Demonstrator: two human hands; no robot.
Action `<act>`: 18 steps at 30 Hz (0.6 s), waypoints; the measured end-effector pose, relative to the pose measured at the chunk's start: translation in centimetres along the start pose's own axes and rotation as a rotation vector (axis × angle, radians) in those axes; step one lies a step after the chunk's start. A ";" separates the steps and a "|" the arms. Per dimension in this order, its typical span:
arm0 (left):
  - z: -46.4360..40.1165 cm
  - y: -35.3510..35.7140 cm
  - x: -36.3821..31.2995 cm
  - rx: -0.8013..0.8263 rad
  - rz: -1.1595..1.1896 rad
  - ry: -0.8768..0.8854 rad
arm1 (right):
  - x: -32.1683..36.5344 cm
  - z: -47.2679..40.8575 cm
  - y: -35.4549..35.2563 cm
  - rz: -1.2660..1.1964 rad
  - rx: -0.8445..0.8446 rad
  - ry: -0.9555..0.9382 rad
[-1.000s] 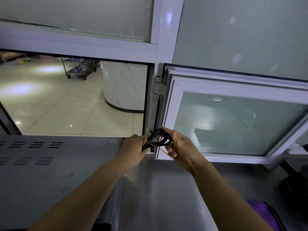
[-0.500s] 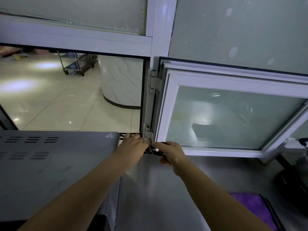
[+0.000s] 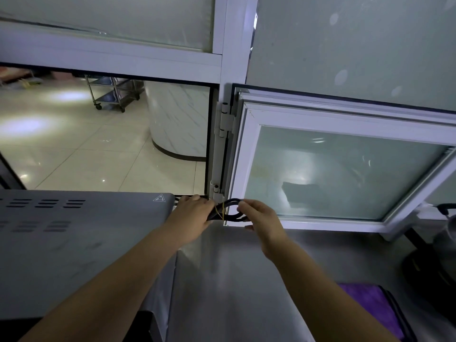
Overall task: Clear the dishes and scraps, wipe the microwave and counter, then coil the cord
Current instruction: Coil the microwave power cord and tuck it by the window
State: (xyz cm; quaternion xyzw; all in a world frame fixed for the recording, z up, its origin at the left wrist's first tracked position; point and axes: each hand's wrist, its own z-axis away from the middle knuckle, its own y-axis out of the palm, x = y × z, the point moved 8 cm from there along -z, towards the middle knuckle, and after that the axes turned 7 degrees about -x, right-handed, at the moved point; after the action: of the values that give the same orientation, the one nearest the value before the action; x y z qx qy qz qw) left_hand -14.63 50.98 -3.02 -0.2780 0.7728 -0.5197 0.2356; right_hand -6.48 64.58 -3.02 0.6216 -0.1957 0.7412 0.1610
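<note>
1. Gripping the black cord (image 3: 230,210) at the back of the bench (image 3: 237,280), both hands meet just behind the rear right corner of the microwave (image 3: 81,243).
2. The left hand (image 3: 191,214) has its fingers curled round the left end of the looped cord, its knuckles close to the microwave's back edge.
3. The right hand (image 3: 260,218) pinches the right end of the loops between thumb and fingers.
4. The cord lies in several loops bunched together between the two hands, held just above the bench, in front of the white window frame (image 3: 237,154).
5. A thin yellow rubber band (image 3: 220,211) crosses the bundle near the left hand; how many turns it makes cannot be told.
6. The microwave's grey top shows rows of vent slots and a small hot-surface warning triangle (image 3: 159,198) at its back right corner.
7. A purple cloth (image 3: 370,307) lies on the bench at the lower right, well apart from the hands.
8. A frosted hinged window pane (image 3: 345,174) stands to the right of the hands; through the opening on the left a tiled floor (image 3: 74,149) and a wheeled metal cart (image 3: 113,95) are visible.
</note>
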 end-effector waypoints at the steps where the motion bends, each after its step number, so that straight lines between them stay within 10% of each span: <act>1: 0.0 0.1 0.0 0.013 -0.006 0.008 | 0.2 0.1 0.0 0.076 0.022 -0.037; 9: 1.5 -1.9 0.2 0.179 0.070 -0.048 | -2.2 0.7 0.6 0.194 0.141 0.031; 18: 7.4 -10.2 2.1 -0.094 0.097 -0.177 | -9.1 2.2 5.0 0.720 0.135 -0.169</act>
State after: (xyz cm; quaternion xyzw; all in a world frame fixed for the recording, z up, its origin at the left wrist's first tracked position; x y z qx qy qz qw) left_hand -9.39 41.46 3.80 -0.2960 0.7850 -0.4441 0.3145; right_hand -5.41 59.20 -12.05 0.5811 -0.3647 0.7079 -0.1680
